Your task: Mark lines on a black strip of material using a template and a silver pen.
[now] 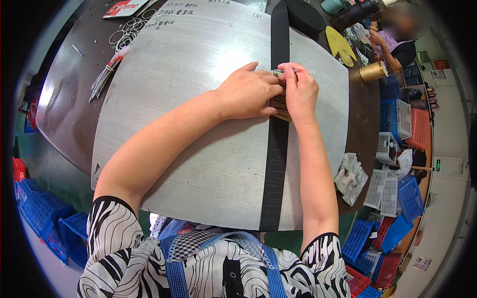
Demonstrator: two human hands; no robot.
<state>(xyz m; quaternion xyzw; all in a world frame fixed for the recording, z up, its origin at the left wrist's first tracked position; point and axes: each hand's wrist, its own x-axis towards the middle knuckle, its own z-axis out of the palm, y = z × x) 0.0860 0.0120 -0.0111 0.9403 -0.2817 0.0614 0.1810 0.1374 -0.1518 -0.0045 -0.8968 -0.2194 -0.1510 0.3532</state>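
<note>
A long black strip [274,184] runs from the far edge of the board toward my body, with rows of faint pale lines on its near part. Across it, under my hands, lies a small tan slotted template [281,110], its far part hidden by my fingers. My left hand [250,93] rests on the strip and the template's left side, fingers spread and the thumb apart. Pinched in the fingers of my right hand [301,92] is a slim pen [304,71] with a reddish, clear end. Its tip is over the strip near my left fingertips.
The pale board [208,164] covers much of a dark table [64,99]. A bundle of pens [105,74] and loose rings [133,32] lie at the left. To the right are a yellow disc [340,45], a gold spool [372,72] and a crumpled cloth [351,179]. Another person [395,47] sits beyond.
</note>
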